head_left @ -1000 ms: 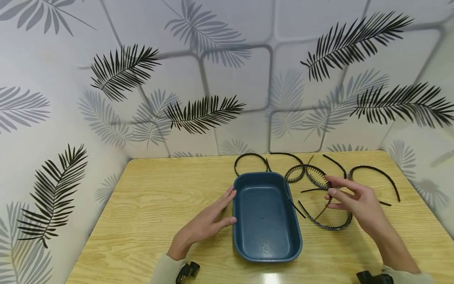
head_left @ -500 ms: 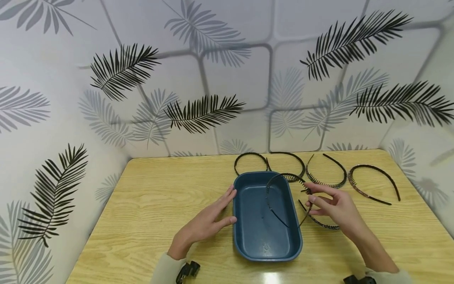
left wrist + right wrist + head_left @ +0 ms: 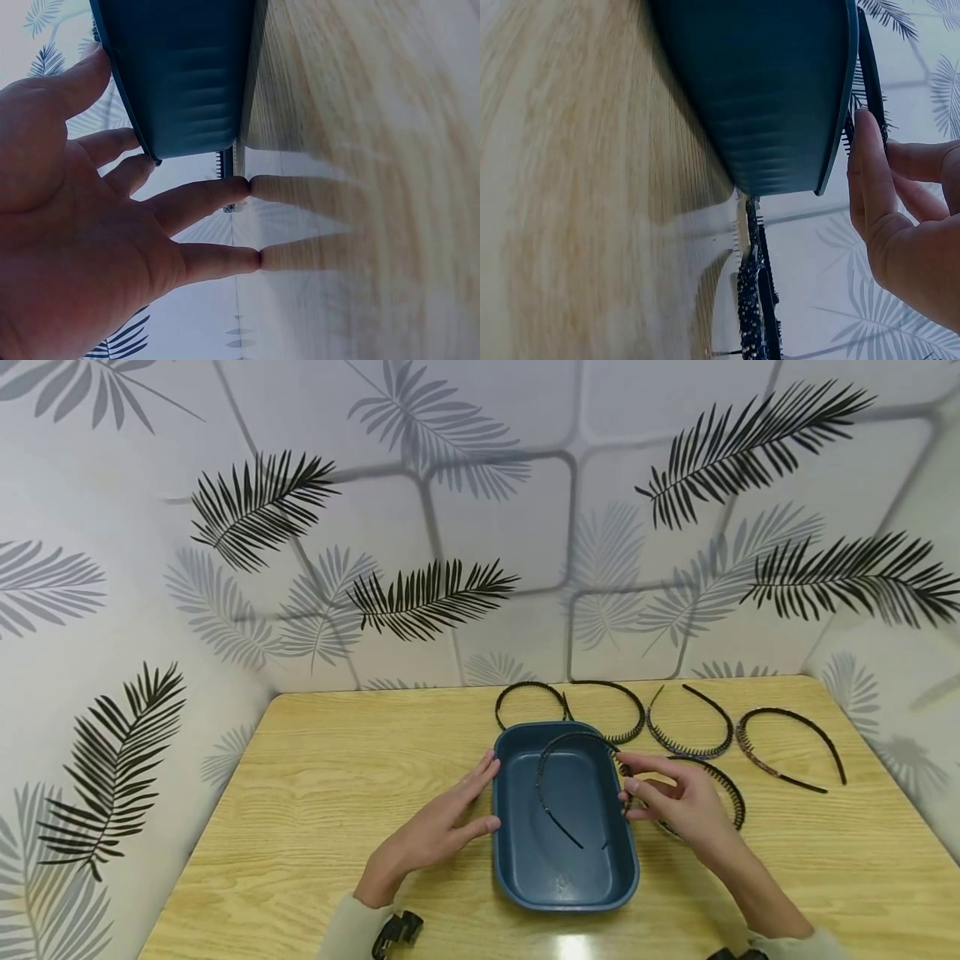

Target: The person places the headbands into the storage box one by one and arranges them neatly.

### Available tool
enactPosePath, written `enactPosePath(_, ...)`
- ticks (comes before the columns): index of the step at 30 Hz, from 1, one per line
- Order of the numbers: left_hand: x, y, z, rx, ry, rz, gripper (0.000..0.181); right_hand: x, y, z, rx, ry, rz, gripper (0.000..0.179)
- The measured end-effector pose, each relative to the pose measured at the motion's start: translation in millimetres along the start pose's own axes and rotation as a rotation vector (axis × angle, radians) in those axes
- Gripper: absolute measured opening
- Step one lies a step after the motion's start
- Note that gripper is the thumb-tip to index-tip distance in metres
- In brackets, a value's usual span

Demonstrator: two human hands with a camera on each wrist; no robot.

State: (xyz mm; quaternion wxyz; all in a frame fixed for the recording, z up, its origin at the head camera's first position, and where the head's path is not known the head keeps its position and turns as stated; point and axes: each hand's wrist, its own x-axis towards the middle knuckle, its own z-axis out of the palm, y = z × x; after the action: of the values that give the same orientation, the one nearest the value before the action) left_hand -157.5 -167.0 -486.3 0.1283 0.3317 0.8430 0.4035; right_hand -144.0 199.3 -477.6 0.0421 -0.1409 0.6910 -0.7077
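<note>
A black toothed headband hangs over the blue plastic bin, its loose ends pointing down into it. My right hand pinches this headband at the bin's right rim, between thumb and fingers. In the right wrist view, the held headband rises beside the rim. My left hand lies along the bin's left side with its fingers extended. The left wrist view has the left hand's thumb at the rim and two fingertips down on the tabletop.
Just right of the bin, another headband lies partly behind my right hand. Several more stretch along the back, among them a headband and one at far right. A leaf-patterned wall borders the wooden table.
My right hand has carried the headband leftward from over the other headbands to above the bin. The left hand and the bin have stayed in place.
</note>
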Motion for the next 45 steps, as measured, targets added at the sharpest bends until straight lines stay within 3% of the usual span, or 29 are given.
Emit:
enactPosePath(18, 0.0, 1.3, 0.5, -0.006, 0.005, 0.001, 0.076, 21.9, -10.0, 30.9, -0.219, -0.033, 0.049, 0.036)
enactPosePath(27, -0.8, -1.8, 1.8, -0.01, 0.0, 0.006, 0.077, 32.1, -3.6, 41.4, -0.372, -0.081, 0.023, 0.033)
enactPosePath(45, 0.7, 2.0, 0.2, -0.009, 0.003, 0.001, 0.076, 36.2, -2.8, 50.5, -0.572, -0.057, 0.011, 0.032)
